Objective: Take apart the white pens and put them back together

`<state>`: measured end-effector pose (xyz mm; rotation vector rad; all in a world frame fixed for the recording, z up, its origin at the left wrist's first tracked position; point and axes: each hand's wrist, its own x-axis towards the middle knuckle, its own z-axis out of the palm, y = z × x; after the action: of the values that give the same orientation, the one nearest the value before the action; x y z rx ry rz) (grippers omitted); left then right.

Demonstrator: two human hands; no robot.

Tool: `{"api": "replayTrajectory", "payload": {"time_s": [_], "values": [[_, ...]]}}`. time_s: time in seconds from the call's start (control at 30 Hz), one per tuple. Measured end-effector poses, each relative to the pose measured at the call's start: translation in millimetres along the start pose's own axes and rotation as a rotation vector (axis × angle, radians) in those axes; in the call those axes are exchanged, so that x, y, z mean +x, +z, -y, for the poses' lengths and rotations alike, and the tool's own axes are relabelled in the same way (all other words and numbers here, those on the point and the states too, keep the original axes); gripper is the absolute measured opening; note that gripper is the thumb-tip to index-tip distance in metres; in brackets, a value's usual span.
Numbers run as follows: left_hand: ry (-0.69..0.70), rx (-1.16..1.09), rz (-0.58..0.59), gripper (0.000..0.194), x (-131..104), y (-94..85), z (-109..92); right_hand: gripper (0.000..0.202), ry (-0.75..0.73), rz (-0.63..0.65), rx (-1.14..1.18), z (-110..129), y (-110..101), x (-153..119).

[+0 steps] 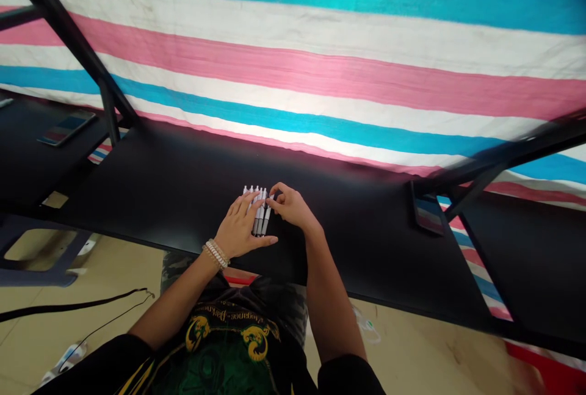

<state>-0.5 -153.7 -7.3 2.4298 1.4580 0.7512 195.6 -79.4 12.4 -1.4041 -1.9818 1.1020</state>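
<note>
Several white pens [261,212] with grey grips lie side by side in a row on the black table [183,169], their clicker ends pointing away from me. My left hand [241,224] rests flat over the left part of the row, fingers stretched out and thumb pointing right, covering some of the pens. At the right end of the row, my right hand [290,204] pinches the upper part of the outermost pen [268,215] between thumb and finger. A beaded bracelet [216,254] is on my left wrist.
A dark phone [428,209] lies at the table's right end, and another flat phone-like device [66,128] on the left table. Black metal struts [82,47] rise at both sides. Striped sheeting [293,71] hangs behind. A grey-blue stool [41,260] stands at lower left.
</note>
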Motion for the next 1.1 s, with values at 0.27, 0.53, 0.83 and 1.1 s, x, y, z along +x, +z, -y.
{"api": "replayTrajectory", "payload": {"time_s": [0.27, 0.53, 0.83, 1.1], "values": [[-0.108, -0.325, -0.198, 0.051, 5.9, -12.3, 10.9, 0.007, -0.038, -0.082, -0.28, 8.1, 2.9, -20.7], [-0.209, -0.655, -0.379, 0.023, 53.4, -35.0, 19.7, 0.008, 0.059, -0.143, -0.522, 23.5, 22.0, -43.8], [-0.246, -0.955, -0.344, 0.042, 112.0, -18.6, 31.7, 0.014, -0.123, -0.196, -0.04, 23.3, 12.5, -23.9], [-0.35, -1.639, -0.109, 0.035, 111.5, -2.9, 41.8, 0.024, -0.253, -0.255, 0.433, 27.4, 11.1, 21.5]]}}
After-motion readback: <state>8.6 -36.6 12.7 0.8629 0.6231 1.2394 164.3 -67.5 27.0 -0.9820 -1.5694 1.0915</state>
